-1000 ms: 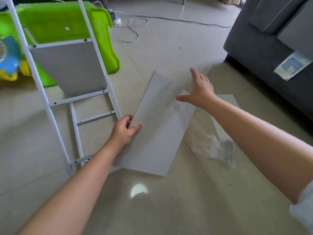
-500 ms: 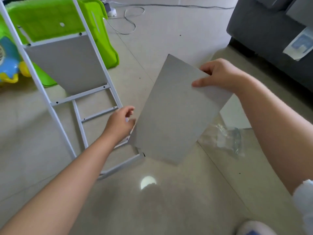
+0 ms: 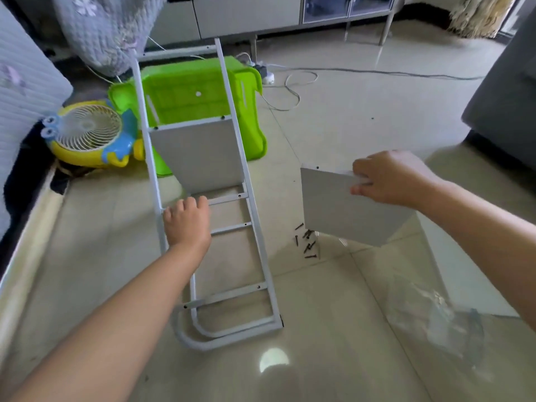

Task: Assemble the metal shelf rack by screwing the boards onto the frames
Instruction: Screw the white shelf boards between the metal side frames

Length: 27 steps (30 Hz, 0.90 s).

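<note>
Frame gripped on the left, loose board held on the right, above a tiled floor (image 3: 333, 126).

A fan (image 3: 87, 134) sits by the floor's left edge with a green bin (image 3: 191, 88) just beside it; the white frame (image 3: 243, 181) leans across the bin, one board (image 3: 200, 158) already fixed between its rails. The left hand (image 3: 187, 223) curls around the frame's left rail near a crossbar. Screws (image 3: 307, 242) lie scattered on the floor below the loose board (image 3: 339, 210), which the right hand (image 3: 391, 178) pinches by its top edge, lifted clear. A clear plastic bag (image 3: 435, 323) lies toward the right edge.
</note>
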Available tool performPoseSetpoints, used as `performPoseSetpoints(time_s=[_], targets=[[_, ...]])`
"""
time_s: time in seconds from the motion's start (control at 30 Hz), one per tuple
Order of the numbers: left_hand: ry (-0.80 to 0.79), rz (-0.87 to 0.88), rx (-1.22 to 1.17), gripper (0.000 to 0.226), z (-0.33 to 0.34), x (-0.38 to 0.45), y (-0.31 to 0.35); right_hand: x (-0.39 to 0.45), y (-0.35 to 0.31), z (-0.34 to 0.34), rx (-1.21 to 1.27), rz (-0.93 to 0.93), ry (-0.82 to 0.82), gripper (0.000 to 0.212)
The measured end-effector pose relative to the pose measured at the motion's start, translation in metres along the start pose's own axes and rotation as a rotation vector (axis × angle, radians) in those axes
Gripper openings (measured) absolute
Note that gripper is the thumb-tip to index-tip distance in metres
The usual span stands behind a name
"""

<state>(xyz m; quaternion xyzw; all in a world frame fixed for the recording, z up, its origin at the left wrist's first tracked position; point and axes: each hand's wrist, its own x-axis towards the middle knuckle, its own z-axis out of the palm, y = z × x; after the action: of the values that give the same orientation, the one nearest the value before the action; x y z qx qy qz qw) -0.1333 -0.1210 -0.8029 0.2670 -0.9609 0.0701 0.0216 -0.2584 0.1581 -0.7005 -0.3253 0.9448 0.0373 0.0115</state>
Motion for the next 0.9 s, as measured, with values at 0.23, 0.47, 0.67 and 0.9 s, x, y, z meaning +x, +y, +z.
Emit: performPoseSetpoints(time_s=[0.23, 0.47, 0.67, 0.9], targets=[[0.099, 0.115, -0.060, 0.022, -0.014, 0.017, -0.017, 0.036, -0.037, -0.018, -0.078, -0.110, -0.039, 0.019], [0.148, 0.127, -0.072, 0.031, -0.037, 0.033, -0.037, 0.064, -0.072, -0.025, -0.245, -0.203, -0.033, 0.022], [0.108, 0.156, -0.044, 0.029, -0.057, 0.050, -0.045, 0.071, -0.083, -0.043, -0.177, -0.143, -0.071, 0.019], [0.021, 0.174, -0.113, 0.029, -0.063, 0.059, -0.050, 0.061, -0.069, -0.056, -0.261, -0.223, -0.294, 0.040]])
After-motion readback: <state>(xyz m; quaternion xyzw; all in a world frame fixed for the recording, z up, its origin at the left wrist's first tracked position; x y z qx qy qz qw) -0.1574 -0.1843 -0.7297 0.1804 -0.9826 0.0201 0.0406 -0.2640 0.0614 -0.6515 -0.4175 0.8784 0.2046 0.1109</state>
